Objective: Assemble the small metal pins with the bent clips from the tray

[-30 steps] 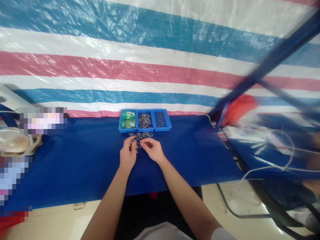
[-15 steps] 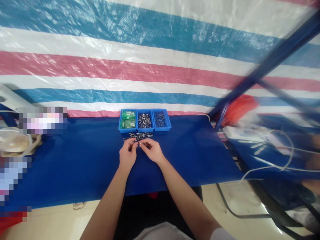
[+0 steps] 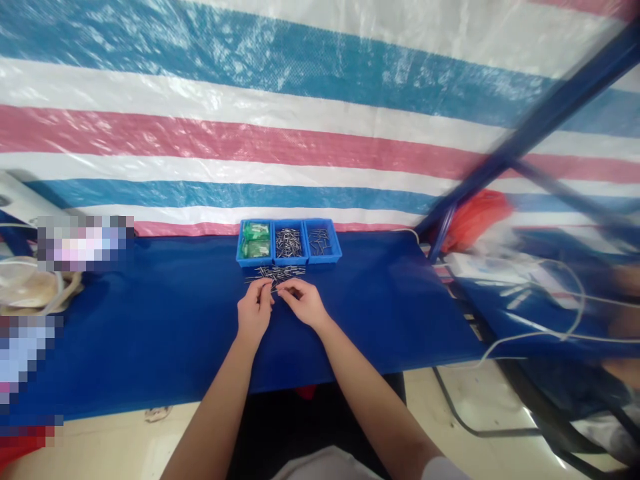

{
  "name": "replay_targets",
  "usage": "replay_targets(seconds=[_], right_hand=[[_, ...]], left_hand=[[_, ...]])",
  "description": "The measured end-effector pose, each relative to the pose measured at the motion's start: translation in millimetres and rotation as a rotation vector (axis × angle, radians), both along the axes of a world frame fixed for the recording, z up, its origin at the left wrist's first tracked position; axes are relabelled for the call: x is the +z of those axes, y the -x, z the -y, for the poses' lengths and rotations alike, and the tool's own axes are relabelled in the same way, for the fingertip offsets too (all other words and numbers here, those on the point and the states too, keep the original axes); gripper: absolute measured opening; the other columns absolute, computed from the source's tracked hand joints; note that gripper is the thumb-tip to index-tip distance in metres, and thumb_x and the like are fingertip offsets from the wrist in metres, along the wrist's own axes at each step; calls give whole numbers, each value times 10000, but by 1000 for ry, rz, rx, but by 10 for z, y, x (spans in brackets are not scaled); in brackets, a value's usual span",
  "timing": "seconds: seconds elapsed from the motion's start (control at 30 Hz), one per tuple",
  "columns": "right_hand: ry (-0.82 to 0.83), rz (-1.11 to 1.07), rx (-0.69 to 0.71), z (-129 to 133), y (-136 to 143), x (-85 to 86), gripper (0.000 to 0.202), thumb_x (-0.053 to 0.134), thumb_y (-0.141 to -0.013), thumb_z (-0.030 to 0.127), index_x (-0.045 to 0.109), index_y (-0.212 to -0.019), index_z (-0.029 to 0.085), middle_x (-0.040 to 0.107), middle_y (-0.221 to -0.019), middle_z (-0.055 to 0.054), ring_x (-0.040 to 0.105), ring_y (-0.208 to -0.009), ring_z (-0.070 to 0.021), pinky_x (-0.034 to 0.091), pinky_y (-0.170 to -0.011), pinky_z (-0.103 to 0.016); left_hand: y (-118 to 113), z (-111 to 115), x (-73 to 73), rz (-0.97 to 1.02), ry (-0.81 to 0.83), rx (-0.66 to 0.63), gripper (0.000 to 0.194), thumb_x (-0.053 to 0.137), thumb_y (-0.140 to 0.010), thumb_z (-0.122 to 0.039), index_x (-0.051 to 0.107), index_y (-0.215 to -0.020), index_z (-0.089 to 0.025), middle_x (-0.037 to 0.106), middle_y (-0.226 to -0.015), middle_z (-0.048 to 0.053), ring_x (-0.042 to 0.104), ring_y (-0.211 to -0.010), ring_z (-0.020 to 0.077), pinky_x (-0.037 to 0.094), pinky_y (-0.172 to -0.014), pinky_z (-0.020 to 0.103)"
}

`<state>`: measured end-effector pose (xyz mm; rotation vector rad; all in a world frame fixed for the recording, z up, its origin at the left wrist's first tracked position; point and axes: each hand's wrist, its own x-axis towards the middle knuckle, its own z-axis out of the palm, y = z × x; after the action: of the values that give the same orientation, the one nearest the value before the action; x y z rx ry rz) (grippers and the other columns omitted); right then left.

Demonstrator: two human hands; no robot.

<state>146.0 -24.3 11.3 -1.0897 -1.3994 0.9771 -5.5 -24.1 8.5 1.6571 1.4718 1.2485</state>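
Note:
My left hand (image 3: 255,307) is closed in a pinch at the near edge of a loose pile of thin metal pins (image 3: 283,273); what its fingertips hold is too small to make out. Close beside it, my right hand (image 3: 303,301) pinches a thin metal pin (image 3: 274,290) that points toward the left fingers. Just beyond the pile, three blue bins stand in a row. Green packets fill the left bin (image 3: 239,252). Many short metal pins lie in the middle bin (image 3: 290,262), and fewer, thinner ones in the right bin (image 3: 331,255).
A blue-covered table (image 3: 165,333) carries everything, with a striped plastic sheet (image 3: 300,147) behind it. A bag-like bundle (image 3: 35,287) sits at the left. To the right are a blue metal frame (image 3: 500,157), a red plastic bag (image 3: 480,217), white cables and a blurred person's arm.
My fingertips have shifted slightly, and the left hand has turned a little at the pile. The pin between the hands now sits at a different tilt. The bins have not moved.

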Motion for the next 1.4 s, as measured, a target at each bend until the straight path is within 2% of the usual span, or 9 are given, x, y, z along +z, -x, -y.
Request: replay_targets(seconds=[0.2,0.37,0.6,0.77,0.87,1.03,1.17,1.4], right_hand=[[96,-127,-60,-40,0,-74,208,679,-837,379,729,-943,206,738,-909,-57,695,-788,-189,582,-745,-318],[117,-160,-57,-35,4,-84,251,693,-828,419,730,-949,202,743,-924,-63,704,-803,-194,598,-741,-319],[55,-84,-43,-7,4,-30,222,703,-827,393,738,-945,208,737,-927,-65,701,-803,-193,592,-746,-324],[50,-74,-46,-3,1,-22,217,694,-835,392,736,-943,209,736,-944,-68,699,-806,-192,587,-742,-319],[62,-79,-45,-5,2,-26,225,689,-838,403,731,-939,207,737,-944,-67,698,-815,-193,588,-751,-317],[101,-94,-71,-24,10,-55,247,666,-848,420,717,-947,199,733,-898,-59,687,-767,-182,587,-711,-303],[99,-90,-92,-39,13,-79,238,657,-855,410,713,-934,192,727,-878,-56,682,-746,-176,582,-697,-296],[85,-83,-81,-44,16,-105,243,675,-846,408,720,-964,200,727,-913,-58,678,-774,-177,582,-721,-300]], left_hand=[[-15,-7,-15,-24,-32,-24,274,624,-871,-419,660,-1066,-231,684,-776,-13,637,-610,111,532,-652,238],[-9,-34,-31,-40,-33,-42,217,576,-902,-400,672,-972,-218,696,-818,-4,629,-598,105,517,-640,236],[17,-26,10,-130,-63,-21,279,520,-936,-416,671,-837,-202,662,-666,-13,620,-593,117,489,-660,241],[17,-27,25,-163,-77,-18,353,516,-938,-440,666,-722,-205,646,-602,-10,612,-584,122,465,-620,232],[13,-30,14,-147,-74,-12,344,517,-936,-445,681,-754,-205,655,-614,-9,617,-581,121,473,-624,232],[-8,-23,2,-88,-31,4,267,565,-906,-446,683,-934,-207,689,-711,-8,650,-624,126,504,-638,232],[-20,-24,-2,-54,3,22,280,601,-884,-441,655,-1045,-218,696,-757,-13,663,-637,118,515,-637,225],[-16,-41,3,-47,-1,4,240,563,-911,-414,648,-1006,-212,691,-742,-16,643,-573,102,521,-626,221]])
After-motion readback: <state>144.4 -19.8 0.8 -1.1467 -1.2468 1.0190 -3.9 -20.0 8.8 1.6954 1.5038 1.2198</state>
